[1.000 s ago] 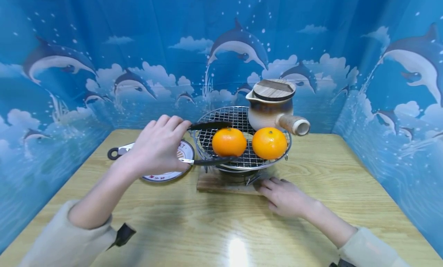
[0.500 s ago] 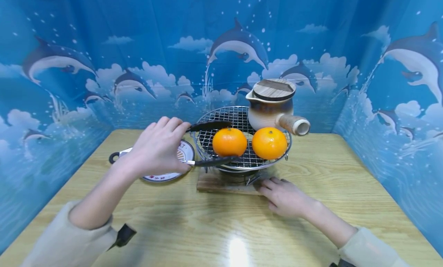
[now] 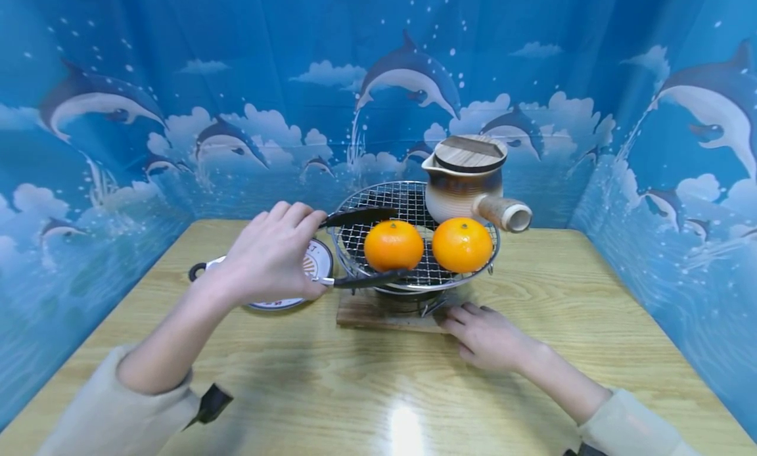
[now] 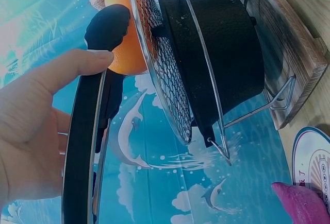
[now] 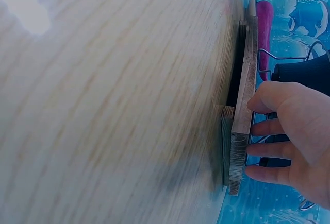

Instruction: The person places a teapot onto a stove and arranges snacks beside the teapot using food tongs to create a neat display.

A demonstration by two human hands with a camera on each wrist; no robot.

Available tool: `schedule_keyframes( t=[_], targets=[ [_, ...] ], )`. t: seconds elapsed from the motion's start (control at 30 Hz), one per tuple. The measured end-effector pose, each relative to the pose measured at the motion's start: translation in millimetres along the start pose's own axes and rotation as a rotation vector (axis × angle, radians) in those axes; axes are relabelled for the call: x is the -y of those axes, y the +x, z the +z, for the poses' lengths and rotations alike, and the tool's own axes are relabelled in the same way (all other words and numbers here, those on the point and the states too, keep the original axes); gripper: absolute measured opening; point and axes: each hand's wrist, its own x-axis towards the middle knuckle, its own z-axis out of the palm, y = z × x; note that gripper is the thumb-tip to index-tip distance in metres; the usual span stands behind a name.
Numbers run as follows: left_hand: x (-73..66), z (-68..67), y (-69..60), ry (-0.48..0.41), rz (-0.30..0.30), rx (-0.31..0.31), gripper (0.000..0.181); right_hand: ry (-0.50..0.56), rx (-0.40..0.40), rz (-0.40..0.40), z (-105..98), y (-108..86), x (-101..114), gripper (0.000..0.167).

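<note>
My left hand (image 3: 278, 249) holds a pair of tongs (image 4: 82, 147) with black tips. One tip lies behind the left mandarin (image 3: 393, 246) and the other in front of it, spread apart. That fruit sits on a round wire grill rack (image 3: 378, 194), with a second mandarin (image 3: 462, 245) to its right. The rack tops a black stove (image 4: 221, 44) on a wooden board (image 3: 378, 318). My right hand (image 3: 487, 338) rests its fingertips on the board's right end; in the right wrist view its fingers (image 5: 270, 150) touch the board's edge, loosely bent.
A clay pot (image 3: 464, 190) with wooden lid and side handle stands at the back right of the rack. Left of the stove lies a patterned plate (image 3: 321, 262), partly hidden by my left hand. A purple sweet potato (image 4: 301, 203) shows by the plate in the left wrist view.
The tongs' handle end has shifted slightly right, and the front tip sits a little lower. The mandarins and pot stay in place. My right hand has not moved.
</note>
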Motion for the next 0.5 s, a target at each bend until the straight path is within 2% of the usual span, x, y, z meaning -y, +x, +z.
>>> schedule_keyframes(
  t=[0.5],
  targets=[
    [-2.0,-2.5,-1.0,-0.029,0.01,-0.013,0.094,-0.011,-0.023,-0.006,0.5,-0.7,0.1,0.036]
  ],
)
